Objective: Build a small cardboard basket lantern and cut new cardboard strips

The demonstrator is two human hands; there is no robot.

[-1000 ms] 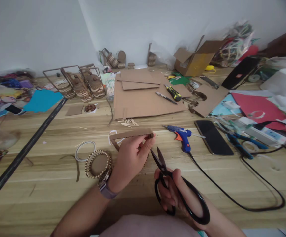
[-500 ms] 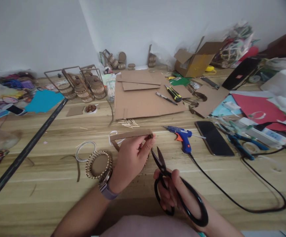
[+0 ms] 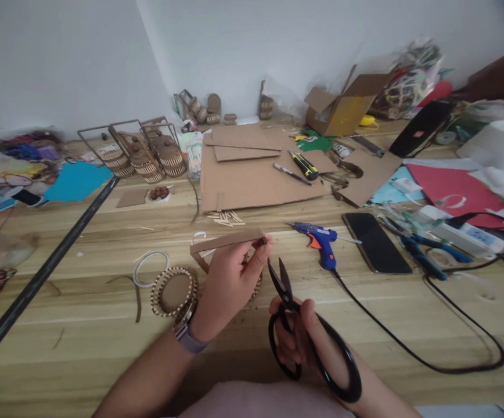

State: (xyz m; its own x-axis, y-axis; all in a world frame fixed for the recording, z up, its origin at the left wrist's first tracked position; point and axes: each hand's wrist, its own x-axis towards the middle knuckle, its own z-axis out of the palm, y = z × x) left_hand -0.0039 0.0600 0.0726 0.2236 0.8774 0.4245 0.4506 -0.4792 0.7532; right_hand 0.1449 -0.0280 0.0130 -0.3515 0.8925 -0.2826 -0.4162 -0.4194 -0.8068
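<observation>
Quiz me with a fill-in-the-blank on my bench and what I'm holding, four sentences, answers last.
The right hand holds the ____. The phone lies to the ____ of the glue gun. On that gun, the trigger is coloured ____. The knife and the pen lie on a sheet of ____.

Answers: scissors; right; orange; cardboard.

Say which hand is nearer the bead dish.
Left. The left hand is in front and right of the dish; the right hand is farther right and closer to the body.
</observation>
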